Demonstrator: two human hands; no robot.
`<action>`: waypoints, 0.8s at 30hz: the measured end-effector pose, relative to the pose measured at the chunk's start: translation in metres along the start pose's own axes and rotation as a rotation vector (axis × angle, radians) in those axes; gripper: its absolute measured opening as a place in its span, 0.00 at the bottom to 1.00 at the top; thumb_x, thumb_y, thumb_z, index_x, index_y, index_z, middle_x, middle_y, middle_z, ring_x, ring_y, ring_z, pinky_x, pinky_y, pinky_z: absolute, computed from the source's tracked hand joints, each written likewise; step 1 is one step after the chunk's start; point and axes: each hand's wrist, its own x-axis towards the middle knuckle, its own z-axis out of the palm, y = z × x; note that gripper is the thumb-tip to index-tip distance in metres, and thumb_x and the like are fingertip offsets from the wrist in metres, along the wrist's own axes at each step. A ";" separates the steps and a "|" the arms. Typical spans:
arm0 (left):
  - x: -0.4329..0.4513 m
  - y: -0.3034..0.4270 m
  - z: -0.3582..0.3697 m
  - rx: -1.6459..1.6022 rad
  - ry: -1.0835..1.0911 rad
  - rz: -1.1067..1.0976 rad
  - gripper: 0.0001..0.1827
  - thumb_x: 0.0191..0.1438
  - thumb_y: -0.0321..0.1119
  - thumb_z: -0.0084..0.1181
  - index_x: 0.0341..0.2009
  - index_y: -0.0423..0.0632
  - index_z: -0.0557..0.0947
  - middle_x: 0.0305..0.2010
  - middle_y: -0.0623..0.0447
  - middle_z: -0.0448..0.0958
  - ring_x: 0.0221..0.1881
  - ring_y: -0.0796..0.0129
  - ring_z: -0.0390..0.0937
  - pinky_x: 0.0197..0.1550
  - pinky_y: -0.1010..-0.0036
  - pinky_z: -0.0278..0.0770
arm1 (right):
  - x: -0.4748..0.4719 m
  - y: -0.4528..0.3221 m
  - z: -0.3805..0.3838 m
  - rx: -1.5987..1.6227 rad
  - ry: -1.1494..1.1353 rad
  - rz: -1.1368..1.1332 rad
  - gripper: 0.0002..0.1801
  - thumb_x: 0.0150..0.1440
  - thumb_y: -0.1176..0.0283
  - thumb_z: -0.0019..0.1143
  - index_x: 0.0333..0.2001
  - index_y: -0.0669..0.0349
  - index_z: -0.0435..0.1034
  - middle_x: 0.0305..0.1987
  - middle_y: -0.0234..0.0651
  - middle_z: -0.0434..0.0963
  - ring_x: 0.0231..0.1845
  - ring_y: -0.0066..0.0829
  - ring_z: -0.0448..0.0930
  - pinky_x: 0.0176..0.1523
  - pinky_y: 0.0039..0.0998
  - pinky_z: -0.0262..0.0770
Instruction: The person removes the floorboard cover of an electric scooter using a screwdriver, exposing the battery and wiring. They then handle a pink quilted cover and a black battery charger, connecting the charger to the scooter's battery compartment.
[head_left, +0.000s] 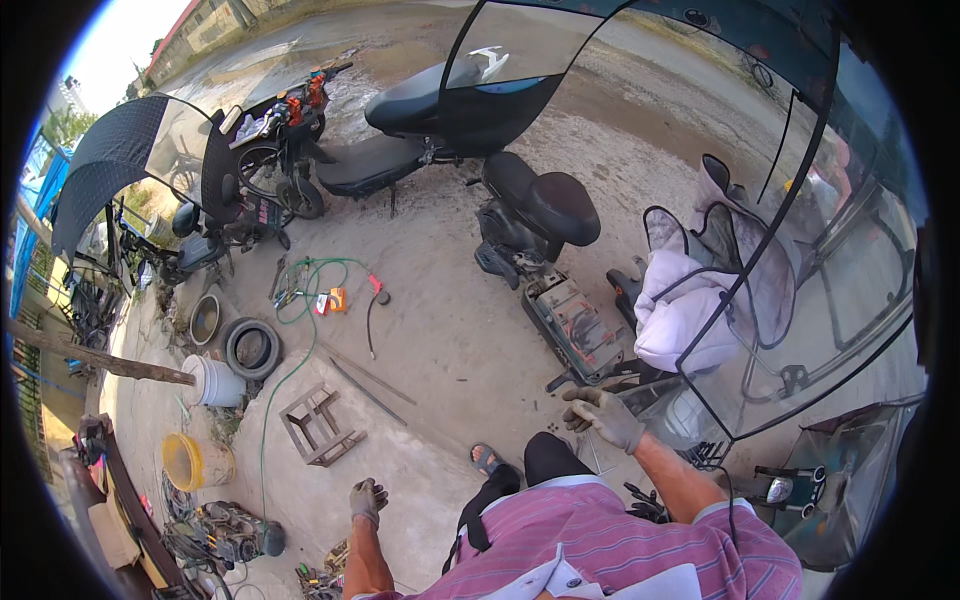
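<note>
My right hand (606, 421), in a grey work glove, hangs in the air with loosely bent fingers and nothing visible in it. Beyond it stands an electric scooter (540, 199) with dark seats, its floor compartment (576, 327) uncovered and wires showing inside. A padded pale pink apron (686, 307) drapes over its front. My left hand (367, 501), also gloved, is low at my left side, fingers half curled, no object seen in it. The stool frame (319, 427) on the concrete slab is nearest to it, apart from the fingers.
A green air hose (289, 367) loops across the ground near loose tools and an orange box (337, 299). Tyres (253, 349), a white bucket (216, 381) and a yellow bucket (196, 461) stand left. A framed clear canopy (810, 300) rises at right. Metal rods (367, 391) lie ahead.
</note>
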 end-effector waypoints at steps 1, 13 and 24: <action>0.009 0.027 0.018 0.012 -0.064 0.036 0.15 0.68 0.43 0.57 0.54 0.51 0.76 0.39 0.49 0.84 0.32 0.57 0.85 0.31 0.60 0.86 | 0.003 -0.004 -0.001 0.037 0.027 -0.003 0.20 0.75 0.67 0.49 0.64 0.69 0.69 0.45 0.39 0.84 0.41 0.23 0.84 0.48 0.27 0.82; 0.014 0.116 0.176 0.320 -0.416 -0.117 0.16 0.69 0.42 0.58 0.56 0.49 0.78 0.43 0.47 0.86 0.33 0.57 0.86 0.34 0.61 0.87 | 0.104 -0.018 -0.033 0.287 0.192 -0.037 0.19 0.74 0.67 0.50 0.64 0.62 0.69 0.43 0.31 0.82 0.41 0.19 0.82 0.44 0.22 0.78; 0.135 0.194 0.204 0.862 -0.632 0.152 0.12 0.67 0.44 0.58 0.49 0.53 0.79 0.41 0.44 0.87 0.32 0.53 0.85 0.33 0.54 0.85 | 0.118 -0.064 -0.067 0.228 0.533 -0.157 0.25 0.71 0.68 0.52 0.67 0.69 0.65 0.37 0.26 0.78 0.32 0.15 0.74 0.33 0.21 0.73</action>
